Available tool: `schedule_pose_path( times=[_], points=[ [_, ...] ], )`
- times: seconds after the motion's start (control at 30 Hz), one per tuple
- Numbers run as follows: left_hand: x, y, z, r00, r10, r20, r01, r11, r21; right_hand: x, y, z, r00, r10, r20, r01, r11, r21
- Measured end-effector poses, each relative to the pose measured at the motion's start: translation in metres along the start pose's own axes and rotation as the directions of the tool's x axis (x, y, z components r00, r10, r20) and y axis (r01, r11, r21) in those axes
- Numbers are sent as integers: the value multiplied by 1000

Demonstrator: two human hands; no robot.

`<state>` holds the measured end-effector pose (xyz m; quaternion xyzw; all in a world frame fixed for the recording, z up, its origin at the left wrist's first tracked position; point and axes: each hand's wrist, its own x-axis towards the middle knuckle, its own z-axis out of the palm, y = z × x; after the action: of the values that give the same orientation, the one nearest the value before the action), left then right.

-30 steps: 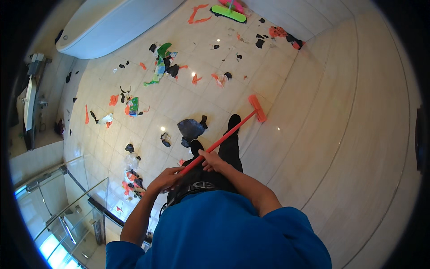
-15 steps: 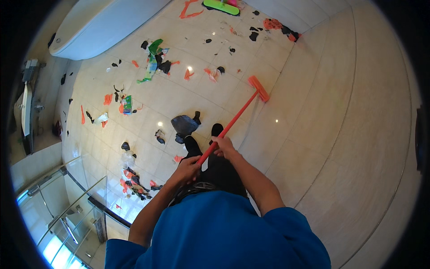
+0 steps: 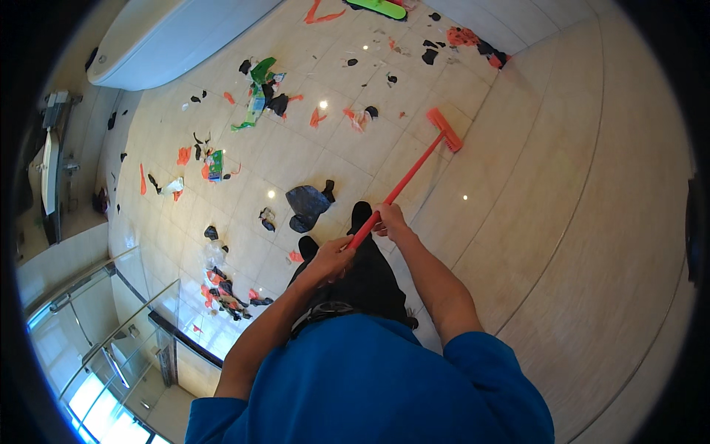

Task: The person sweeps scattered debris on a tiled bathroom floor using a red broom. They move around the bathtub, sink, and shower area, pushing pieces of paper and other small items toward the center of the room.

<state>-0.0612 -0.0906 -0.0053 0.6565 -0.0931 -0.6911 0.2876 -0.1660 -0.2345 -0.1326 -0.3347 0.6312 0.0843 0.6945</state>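
A red long-handled floor brush (image 3: 412, 175) slants away from my waist. Its bristled head (image 3: 444, 130) rests at the foot of the beige wall to the right. My left hand (image 3: 331, 260) is closed round the handle's near end, close to my belt. Farther up the handle my right hand (image 3: 390, 220) is wrapped round it, in front of my right shoe (image 3: 361, 212). Just beyond my feet lies a crumpled dark plastic bag (image 3: 308, 204), which neither hand touches.
Torn scraps cover the tiled floor: a green piece (image 3: 260, 89), a green-blue packet (image 3: 214, 166), an orange-black heap (image 3: 225, 290) at left, and another (image 3: 464, 37) in the far corner. A white bathtub (image 3: 177, 41), a green-topped mop head (image 3: 381, 8) and a glass partition (image 3: 140, 325) stand around.
The whole scene has shifted slightly right in view. Both hands have moved a little up and right with the brush, whose head stays near the wall's foot. My grip is unchanged.
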Motion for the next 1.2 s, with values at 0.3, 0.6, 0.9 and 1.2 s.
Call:
schedule_pose_path(
  times=[0.3,0.6,0.9,1.2],
  points=[
    [-55,-79,-60,995,31,94,-33,999,17,-31,76,73,997,17,75,-12,998,-66],
    [-157,-149,-151,998,-55,-39,61,981,186,-85,152,186,941,195,275,-151,973,-173],
    [-169,-173,-162,997,-80,-11,80,985,151,-101,157,194,934,219,282,-152,959,-241],
    [-104,-122,-88,1000,-19,12,19,1000,19,-48,132,118,989,35,141,-44,997,61]
  ],
)
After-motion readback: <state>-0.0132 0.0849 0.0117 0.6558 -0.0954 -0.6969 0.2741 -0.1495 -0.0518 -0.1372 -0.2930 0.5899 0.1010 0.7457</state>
